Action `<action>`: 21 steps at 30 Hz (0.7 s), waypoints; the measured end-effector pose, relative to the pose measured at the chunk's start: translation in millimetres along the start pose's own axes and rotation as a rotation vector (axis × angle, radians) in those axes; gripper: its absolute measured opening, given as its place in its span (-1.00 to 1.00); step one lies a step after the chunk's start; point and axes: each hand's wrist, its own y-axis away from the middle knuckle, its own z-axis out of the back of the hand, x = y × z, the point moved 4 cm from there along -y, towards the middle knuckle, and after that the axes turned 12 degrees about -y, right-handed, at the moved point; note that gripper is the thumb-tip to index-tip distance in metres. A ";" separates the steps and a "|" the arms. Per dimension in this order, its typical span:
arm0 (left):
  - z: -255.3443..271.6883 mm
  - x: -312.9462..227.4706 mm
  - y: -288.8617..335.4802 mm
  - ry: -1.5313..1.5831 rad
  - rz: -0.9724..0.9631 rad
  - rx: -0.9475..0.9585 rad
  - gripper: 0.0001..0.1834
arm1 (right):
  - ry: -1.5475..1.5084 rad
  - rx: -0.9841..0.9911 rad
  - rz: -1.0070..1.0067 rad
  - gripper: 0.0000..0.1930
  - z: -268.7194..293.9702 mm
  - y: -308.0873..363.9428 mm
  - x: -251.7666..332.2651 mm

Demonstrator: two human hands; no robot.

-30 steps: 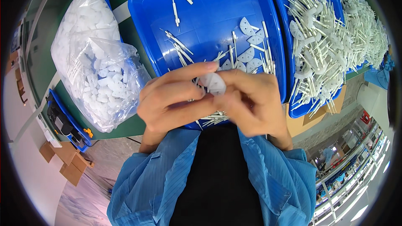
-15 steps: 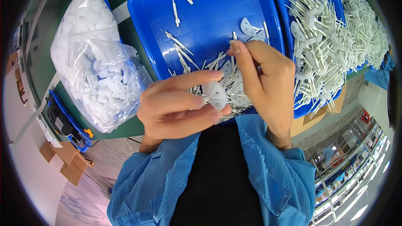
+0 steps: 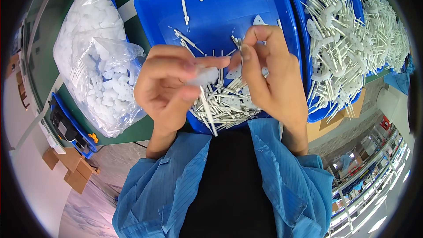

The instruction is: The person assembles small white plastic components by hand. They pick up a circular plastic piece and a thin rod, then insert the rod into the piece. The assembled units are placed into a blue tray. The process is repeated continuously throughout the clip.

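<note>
White plastic fills my view: my left hand (image 3: 169, 83) pinches a flat white plastic plate with a thin rod (image 3: 203, 79) at frame centre, while my right hand (image 3: 273, 75) grips a slim white plastic pin (image 3: 237, 44) between fingertips. Both hover above the blue plastic tray (image 3: 220, 9) strewn with pins. A clear bag of white parts (image 3: 99, 70) sits left.
</note>
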 end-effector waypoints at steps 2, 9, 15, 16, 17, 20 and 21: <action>1.5 3.5 2.7 -0.066 0.146 -0.067 -0.66 | -0.147 0.061 -0.074 -0.82 -3.9 7.0 2.4; 3.7 10.2 1.1 -0.048 0.270 -0.205 -0.67 | 0.043 0.044 0.189 -0.86 -21.9 20.1 12.6; 2.9 8.9 2.6 -0.078 0.222 -0.136 -0.67 | 0.373 -0.058 0.407 -0.86 -33.3 20.8 12.5; 2.3 8.3 2.9 -0.110 0.214 -0.129 -0.67 | 0.397 -0.065 0.415 -0.86 -34.9 20.6 12.6; 1.4 8.2 2.5 -0.124 0.209 -0.126 -0.67 | 0.421 -0.072 0.423 -0.85 -35.7 20.7 12.8; -1.0 7.7 1.2 -0.128 0.199 -0.131 -0.67 | 0.322 0.009 0.221 -0.94 -34.6 26.4 12.8; -1.8 7.6 0.8 -0.128 0.188 -0.124 -0.68 | 0.243 0.022 0.178 -0.96 -32.8 26.0 12.9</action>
